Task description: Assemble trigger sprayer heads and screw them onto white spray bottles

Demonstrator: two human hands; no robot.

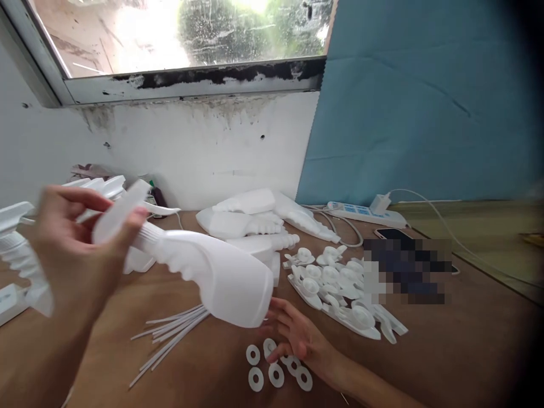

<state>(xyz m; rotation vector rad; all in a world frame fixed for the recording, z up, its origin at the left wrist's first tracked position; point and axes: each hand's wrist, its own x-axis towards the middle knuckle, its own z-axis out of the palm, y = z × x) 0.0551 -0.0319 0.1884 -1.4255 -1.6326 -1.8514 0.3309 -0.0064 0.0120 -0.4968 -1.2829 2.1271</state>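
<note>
My left hand [91, 238] pinches the blurred white head at the top of a white plastic spray bottle [238, 277]. The bottle is tilted, its ribbed neck toward that hand and its wide base pointing right and down. My right hand [300, 337] is just below the base, fingers apart and holding nothing; whether it touches the bottle I cannot tell. Under its fingers lie several white ring washers [276, 375] on the brown table [191, 379]. A bundle of thin white tubes [170, 334] lies to the left, its far end hidden behind the bottle.
White bottles [250, 218] are piled by the wall. Several white sprayer-head parts [340, 280] lie right of them. Assembled white spray bottles [21, 249] stand at the left. A power strip [365, 214] with a plugged-in charger and a phone [393, 233] are at the back right.
</note>
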